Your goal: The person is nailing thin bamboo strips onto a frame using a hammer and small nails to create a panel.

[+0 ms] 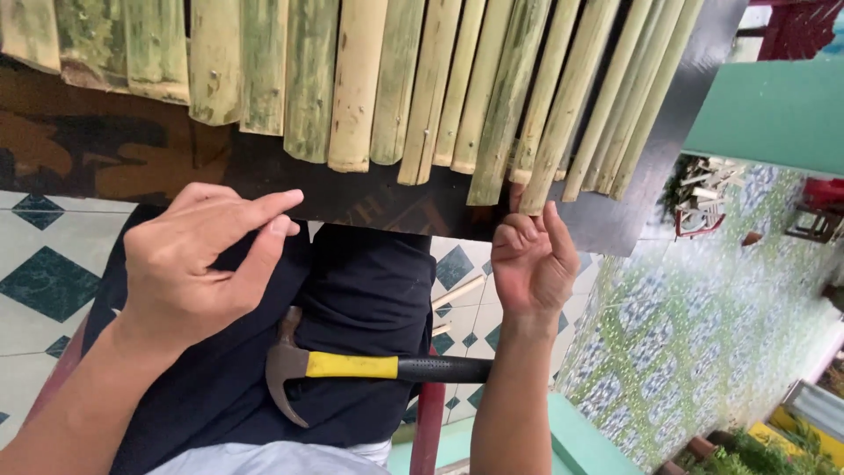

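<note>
Underneath, dark board [369, 198] over patterned tiles [53, 255]

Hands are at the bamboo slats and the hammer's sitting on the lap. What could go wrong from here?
1. The claw hammer lies loose across the lap; a leg shift could drop it onto the tiled floor.
2. The right hand pinches one bamboo slat at its cut end, where splinters seem likely.
3. The slats' ends sit unevenly on the dark board, so one might slide.

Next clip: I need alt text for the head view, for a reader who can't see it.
A person's right hand pinches the end of one strip in a row of split green bamboo slats lying on a dark board, while the left hand hovers just below the board's edge. A claw hammer with a yellow-and-black handle rests across the lap.
</note>
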